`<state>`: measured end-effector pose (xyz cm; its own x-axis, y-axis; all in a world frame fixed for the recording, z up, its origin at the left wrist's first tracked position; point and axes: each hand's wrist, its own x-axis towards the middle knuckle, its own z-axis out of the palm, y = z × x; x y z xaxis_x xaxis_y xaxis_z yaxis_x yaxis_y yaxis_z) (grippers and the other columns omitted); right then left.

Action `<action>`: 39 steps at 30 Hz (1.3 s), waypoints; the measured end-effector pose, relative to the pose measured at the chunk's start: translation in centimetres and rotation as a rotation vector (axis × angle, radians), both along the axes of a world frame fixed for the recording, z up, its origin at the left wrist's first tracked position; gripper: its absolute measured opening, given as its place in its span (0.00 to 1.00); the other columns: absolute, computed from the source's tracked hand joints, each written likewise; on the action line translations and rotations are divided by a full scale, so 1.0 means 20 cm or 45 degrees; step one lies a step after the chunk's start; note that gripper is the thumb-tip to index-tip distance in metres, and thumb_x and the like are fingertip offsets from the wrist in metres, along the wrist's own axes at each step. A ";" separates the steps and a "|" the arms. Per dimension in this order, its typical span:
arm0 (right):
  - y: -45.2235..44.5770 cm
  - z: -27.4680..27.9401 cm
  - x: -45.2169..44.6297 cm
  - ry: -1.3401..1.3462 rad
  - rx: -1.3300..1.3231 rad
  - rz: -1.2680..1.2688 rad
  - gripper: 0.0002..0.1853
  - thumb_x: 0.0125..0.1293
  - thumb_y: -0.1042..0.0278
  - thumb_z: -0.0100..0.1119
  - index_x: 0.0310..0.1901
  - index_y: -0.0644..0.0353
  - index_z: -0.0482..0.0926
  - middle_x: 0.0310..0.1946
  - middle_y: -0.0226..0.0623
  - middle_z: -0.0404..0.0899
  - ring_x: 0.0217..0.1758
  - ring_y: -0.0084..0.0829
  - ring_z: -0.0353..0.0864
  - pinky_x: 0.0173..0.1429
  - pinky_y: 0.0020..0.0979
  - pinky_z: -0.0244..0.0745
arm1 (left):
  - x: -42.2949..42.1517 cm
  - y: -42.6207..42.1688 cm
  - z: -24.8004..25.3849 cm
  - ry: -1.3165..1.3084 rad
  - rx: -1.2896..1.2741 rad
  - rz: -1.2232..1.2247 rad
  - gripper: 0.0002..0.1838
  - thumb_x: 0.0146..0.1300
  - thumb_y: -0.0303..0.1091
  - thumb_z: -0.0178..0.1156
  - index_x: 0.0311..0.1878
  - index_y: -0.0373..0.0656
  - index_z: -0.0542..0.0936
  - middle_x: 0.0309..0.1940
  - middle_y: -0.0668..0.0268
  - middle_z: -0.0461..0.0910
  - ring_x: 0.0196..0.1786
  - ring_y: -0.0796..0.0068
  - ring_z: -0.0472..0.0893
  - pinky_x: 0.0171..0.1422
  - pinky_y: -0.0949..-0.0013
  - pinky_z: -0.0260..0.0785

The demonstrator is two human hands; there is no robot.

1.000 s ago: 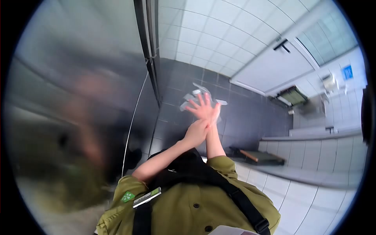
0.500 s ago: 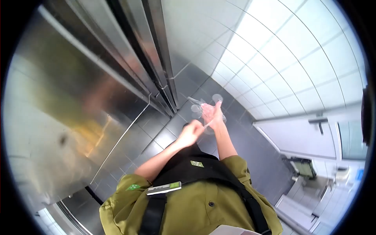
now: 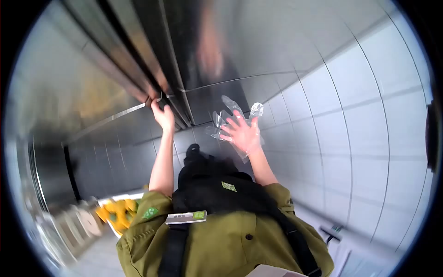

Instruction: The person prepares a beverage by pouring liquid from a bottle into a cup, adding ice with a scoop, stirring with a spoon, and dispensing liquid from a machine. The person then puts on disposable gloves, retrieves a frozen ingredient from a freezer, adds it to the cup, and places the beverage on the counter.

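Note:
My left hand point(image 3: 163, 116) reaches up to the tall stainless-steel cabinet, its fingers hooked around the lower edge of a steel door point(image 3: 131, 74). Its fingertips are partly hidden behind that edge. My right hand point(image 3: 244, 135), in front of me, has its fingers spread and grips nothing. A loose, clear plastic glove point(image 3: 257, 110) covers it, and the empty glove tips stick out past the fingers.
A white tiled wall point(image 3: 341, 124) rises on the right, with a black door handle point(image 3: 331, 233) at lower right. At lower left, yellow items point(image 3: 119, 213) sit in a white container. Dark tiles cover the floor point(image 3: 115, 161) below the cabinet.
My left hand has let go of the glove's cuff and moved up and left to the cabinet door. My right hand's fingers have spread. The view has turned, bringing the yellow items in.

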<state>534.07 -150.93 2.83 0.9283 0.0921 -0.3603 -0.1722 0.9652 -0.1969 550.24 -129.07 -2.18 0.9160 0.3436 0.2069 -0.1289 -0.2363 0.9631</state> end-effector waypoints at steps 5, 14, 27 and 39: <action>-0.13 0.02 -0.06 0.113 -0.153 0.347 0.42 0.54 0.28 0.28 0.66 0.43 0.37 0.66 0.42 0.36 0.63 0.61 0.47 0.59 0.61 0.50 | -0.11 0.03 0.08 0.150 0.130 0.110 0.23 0.46 0.20 0.46 0.50 0.40 0.67 0.47 0.53 0.72 0.54 0.62 0.70 0.58 0.69 0.58; 0.45 -0.48 0.18 -0.776 -1.860 1.231 0.31 0.62 0.43 0.39 0.61 0.54 0.57 0.63 0.45 0.52 0.67 0.41 0.46 0.66 0.33 0.46 | -1.28 0.53 0.06 0.249 -0.051 0.300 0.19 0.44 0.21 0.43 0.43 0.39 0.73 0.43 0.62 0.75 0.55 0.70 0.69 0.61 0.71 0.54; 1.35 -0.44 0.22 -1.376 -3.109 1.928 0.40 0.57 0.34 0.35 0.66 0.45 0.38 0.67 0.40 0.35 0.68 0.53 0.31 0.66 0.54 0.33 | -1.19 0.72 0.20 0.164 0.325 0.569 0.18 0.46 0.40 0.61 0.41 0.42 0.76 0.43 0.61 0.73 0.47 0.61 0.69 0.56 0.62 0.59; 1.62 -1.01 0.64 -1.657 -2.860 1.988 0.45 0.47 0.44 0.57 0.65 0.42 0.44 0.62 0.42 0.50 0.53 0.57 0.63 0.55 0.45 0.63 | -0.60 0.88 -0.42 0.312 -0.319 -0.153 0.05 0.54 0.30 0.54 0.31 0.38 0.72 0.28 0.58 0.74 0.35 0.64 0.75 0.40 0.65 0.65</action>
<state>546.96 -118.54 -17.36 0.4401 0.7147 -0.5436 0.6990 -0.6527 -0.2922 538.26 -111.50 -10.51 0.9650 0.2424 -0.1005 0.1002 0.0133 0.9949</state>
